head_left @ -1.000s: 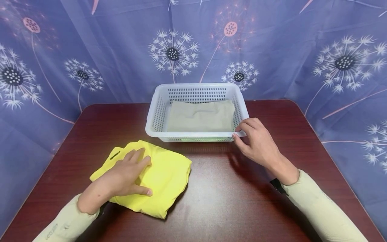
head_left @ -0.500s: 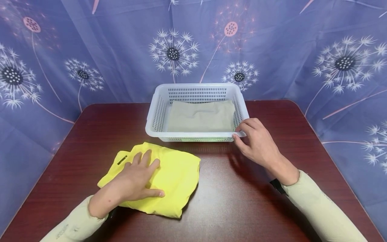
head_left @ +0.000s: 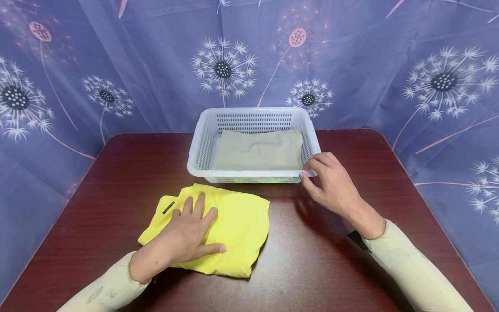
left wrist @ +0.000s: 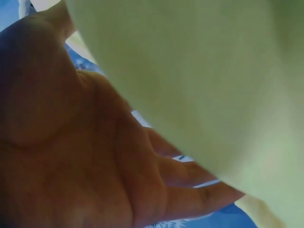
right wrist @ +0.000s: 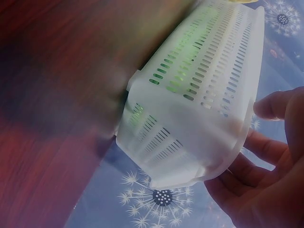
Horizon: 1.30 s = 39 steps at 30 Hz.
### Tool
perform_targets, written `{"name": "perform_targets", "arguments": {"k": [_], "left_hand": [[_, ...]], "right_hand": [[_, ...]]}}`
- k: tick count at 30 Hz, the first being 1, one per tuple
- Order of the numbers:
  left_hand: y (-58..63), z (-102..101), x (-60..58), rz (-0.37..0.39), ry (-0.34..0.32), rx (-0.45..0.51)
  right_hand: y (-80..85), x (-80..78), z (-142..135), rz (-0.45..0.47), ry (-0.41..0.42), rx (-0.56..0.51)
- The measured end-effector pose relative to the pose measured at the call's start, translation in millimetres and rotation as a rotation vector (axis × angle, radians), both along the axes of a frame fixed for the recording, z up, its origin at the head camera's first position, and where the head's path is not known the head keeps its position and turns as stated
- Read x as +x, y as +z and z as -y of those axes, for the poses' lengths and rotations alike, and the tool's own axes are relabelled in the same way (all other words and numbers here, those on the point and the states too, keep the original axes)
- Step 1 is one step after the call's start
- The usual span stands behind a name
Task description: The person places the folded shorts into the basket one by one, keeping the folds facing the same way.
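Observation:
A folded yellow garment (head_left: 241,225) with a small dark label lies on the table, left of centre. My left hand (head_left: 185,236) rests on it palm down, fingers straight and spread. Up close in the left wrist view, the garment's edge (left wrist: 204,85) covers part of the fingers. Beyond it stands a white slotted plastic basket (head_left: 249,173) holding a folded beige cloth (head_left: 261,151). At the basket's near right corner my right hand (head_left: 335,186) pinches the rim between thumb and fingers. The right wrist view shows something green through the basket's slots (right wrist: 192,92).
The dark red wooden table (head_left: 312,268) has rounded back corners. Behind it and along both sides hangs a blue curtain (head_left: 156,65) printed with dandelions, close to the basket's back.
The left hand and the yellow garment under it have slid to the right along the table. The right hand and the basket have stayed in place.

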<state>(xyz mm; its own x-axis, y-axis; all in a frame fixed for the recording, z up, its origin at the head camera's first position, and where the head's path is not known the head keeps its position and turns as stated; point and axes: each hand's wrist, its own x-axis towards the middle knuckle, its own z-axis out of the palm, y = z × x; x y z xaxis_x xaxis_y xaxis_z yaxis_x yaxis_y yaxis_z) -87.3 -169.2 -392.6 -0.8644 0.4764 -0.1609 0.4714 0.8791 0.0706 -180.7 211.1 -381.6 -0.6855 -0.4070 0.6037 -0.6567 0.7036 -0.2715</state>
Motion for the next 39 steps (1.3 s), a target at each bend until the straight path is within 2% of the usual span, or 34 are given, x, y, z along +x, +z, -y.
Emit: {"name": "perform_targets", "arguments": {"k": [9,20,39], "left_hand": [[-4.5,-14,-0.2,-0.032,-0.006,-0.022],[-3.6,-30,2.1,-0.029,0.012,-0.039],[-8.0,-57,3.0,-0.012,0.066,-0.010]], "right_hand": [[-0.5,-0.8,0,-0.006,0.003,0.005],[0.0,-0.6,0,0.001,0.006,0.005],[-0.4,-1.0,-1,-0.001,0.002,0.003]]}}
